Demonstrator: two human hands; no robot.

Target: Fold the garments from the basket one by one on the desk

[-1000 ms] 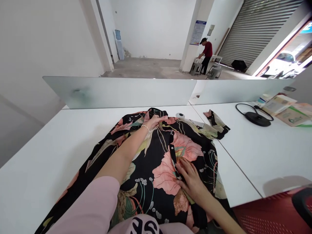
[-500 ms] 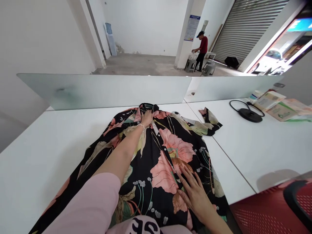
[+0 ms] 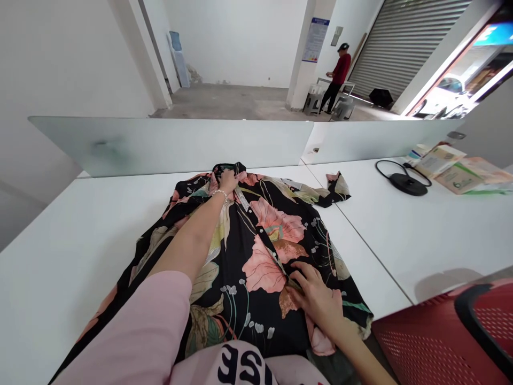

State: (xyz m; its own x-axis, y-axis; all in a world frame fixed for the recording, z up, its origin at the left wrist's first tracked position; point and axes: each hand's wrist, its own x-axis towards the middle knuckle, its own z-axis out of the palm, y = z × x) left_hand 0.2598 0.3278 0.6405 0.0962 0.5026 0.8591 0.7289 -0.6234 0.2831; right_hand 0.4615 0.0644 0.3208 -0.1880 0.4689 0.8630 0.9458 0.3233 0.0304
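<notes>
One black floral shirt [image 3: 264, 267] lies spread on the white desk [image 3: 80, 256], mid-frame. The left hand [image 3: 228, 182] is closed on its collar [image 3: 228, 167]; the right hand [image 3: 316, 299] is half curled on the button strip [image 3: 276, 262], grip unclear. One sleeve [image 3: 336, 187] sticks out rightward. One person [image 3: 340, 75] stands far off, upper right.

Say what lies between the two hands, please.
The head view shows the button placket of the black floral shirt and a pink flower print between the left hand and the right hand.
</notes>
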